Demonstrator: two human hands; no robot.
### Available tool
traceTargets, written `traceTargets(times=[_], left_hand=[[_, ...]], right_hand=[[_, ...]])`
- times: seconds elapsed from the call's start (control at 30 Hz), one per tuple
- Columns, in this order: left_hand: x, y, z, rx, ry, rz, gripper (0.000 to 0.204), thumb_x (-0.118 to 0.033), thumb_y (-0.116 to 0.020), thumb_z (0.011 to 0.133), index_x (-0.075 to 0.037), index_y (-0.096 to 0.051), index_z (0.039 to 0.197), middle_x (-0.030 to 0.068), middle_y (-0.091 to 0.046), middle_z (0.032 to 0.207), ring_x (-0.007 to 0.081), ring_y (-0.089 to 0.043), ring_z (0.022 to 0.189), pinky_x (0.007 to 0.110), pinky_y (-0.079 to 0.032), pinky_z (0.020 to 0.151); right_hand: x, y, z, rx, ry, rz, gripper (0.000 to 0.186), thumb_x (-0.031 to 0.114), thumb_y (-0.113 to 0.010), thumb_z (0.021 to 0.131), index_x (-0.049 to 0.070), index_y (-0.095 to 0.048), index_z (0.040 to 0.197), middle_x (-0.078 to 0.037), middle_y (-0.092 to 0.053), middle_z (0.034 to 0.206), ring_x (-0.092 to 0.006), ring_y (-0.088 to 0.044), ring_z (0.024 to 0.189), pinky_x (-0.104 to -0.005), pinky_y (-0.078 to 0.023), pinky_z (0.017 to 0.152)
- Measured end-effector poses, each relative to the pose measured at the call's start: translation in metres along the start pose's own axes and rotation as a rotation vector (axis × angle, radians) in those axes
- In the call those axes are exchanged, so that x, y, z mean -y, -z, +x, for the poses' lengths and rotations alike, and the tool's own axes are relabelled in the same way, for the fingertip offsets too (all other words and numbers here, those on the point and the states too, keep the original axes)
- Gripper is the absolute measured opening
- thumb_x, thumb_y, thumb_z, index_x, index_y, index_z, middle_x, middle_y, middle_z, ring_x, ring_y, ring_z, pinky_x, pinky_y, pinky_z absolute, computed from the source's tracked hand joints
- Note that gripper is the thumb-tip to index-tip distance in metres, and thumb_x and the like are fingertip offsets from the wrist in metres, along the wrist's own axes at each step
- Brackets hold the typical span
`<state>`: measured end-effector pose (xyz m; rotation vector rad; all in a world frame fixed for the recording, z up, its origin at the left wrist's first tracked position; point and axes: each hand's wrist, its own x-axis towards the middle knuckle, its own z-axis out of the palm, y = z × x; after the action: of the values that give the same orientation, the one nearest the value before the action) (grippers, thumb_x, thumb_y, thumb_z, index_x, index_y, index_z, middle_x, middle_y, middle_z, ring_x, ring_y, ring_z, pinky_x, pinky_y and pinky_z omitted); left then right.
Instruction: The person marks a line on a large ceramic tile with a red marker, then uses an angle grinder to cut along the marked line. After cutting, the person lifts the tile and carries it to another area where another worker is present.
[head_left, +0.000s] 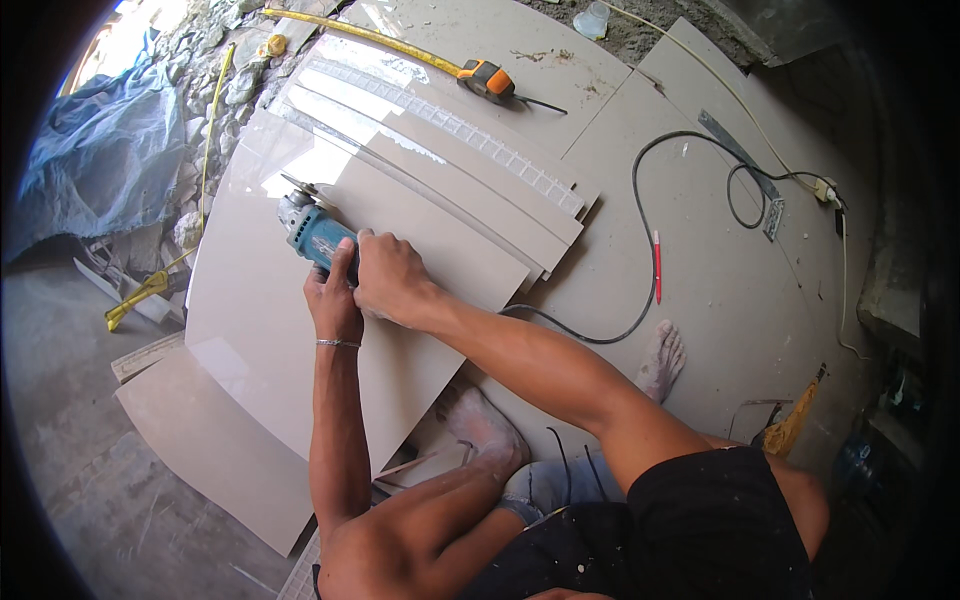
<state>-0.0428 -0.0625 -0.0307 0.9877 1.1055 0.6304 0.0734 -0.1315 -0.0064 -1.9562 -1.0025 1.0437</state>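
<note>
A teal angle grinder (318, 232) with a grey metal head points up and left over a large beige tile (420, 345). My left hand (335, 303) grips its body from below, thumb up along the side. Wrapped round its rear end is my right hand (393, 280), close against the left. The grinder's disc (312, 192) stands by the upper edge of the tile, beside several narrow cut tile strips (450, 190). Whether the disc touches the tile or spins, I cannot tell.
An orange and black tape measure (487, 80) lies beyond the strips, its yellow blade pulled out leftward. A black cord (636, 190) loops across the tiles to a plug connection (826, 190). A red pencil (658, 268) lies at right. Rubble (240, 85) and a blue tarp (100, 150) are at far left.
</note>
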Motion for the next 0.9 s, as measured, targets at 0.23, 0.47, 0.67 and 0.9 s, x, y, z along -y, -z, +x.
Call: traceTargets(times=[0.23,0.47,0.67,0.9], left_hand=[[0.002,-0.002,-0.004,-0.004,0.003,0.021,0.035,-0.023,-0.077,0.101,0.005,-0.065,0.118,0.0088,-0.072,0.108,0.0144,-0.07,0.094,0.03,-0.058,0.083],[0.004,-0.005,-0.011,-0.022,0.006,0.028,0.034,-0.023,-0.077,0.101,0.004,-0.065,0.118,0.0082,-0.072,0.107,0.0137,-0.07,0.092,0.029,-0.057,0.082],[0.005,-0.007,-0.017,-0.021,0.012,0.054,0.035,-0.025,-0.077,0.101,0.005,-0.065,0.117,0.0082,-0.072,0.106,0.0133,-0.069,0.09,0.029,-0.057,0.081],[0.009,-0.009,-0.022,-0.016,0.005,0.043,0.037,-0.026,-0.078,0.101,0.005,-0.065,0.117,0.0084,-0.072,0.106,0.0134,-0.069,0.09,0.029,-0.057,0.08]], right_hand=[[-0.001,0.004,-0.007,0.012,-0.007,0.01,0.029,0.003,-0.073,0.082,-0.008,-0.061,0.106,-0.031,-0.073,0.103,-0.0471,-0.074,0.102,-0.0511,-0.061,0.09],[-0.005,0.005,-0.011,0.004,0.0,0.018,0.029,0.002,-0.072,0.082,-0.008,-0.061,0.106,-0.031,-0.073,0.103,-0.0476,-0.074,0.101,-0.0514,-0.061,0.09],[-0.011,0.0,-0.012,-0.026,0.02,0.051,0.033,0.003,-0.074,0.079,-0.008,-0.059,0.107,-0.034,-0.072,0.098,-0.0515,-0.073,0.097,-0.0544,-0.06,0.089],[-0.014,0.002,-0.018,-0.01,0.01,0.042,0.034,0.003,-0.073,0.08,-0.009,-0.06,0.109,-0.034,-0.072,0.099,-0.052,-0.073,0.098,-0.0544,-0.06,0.089]])
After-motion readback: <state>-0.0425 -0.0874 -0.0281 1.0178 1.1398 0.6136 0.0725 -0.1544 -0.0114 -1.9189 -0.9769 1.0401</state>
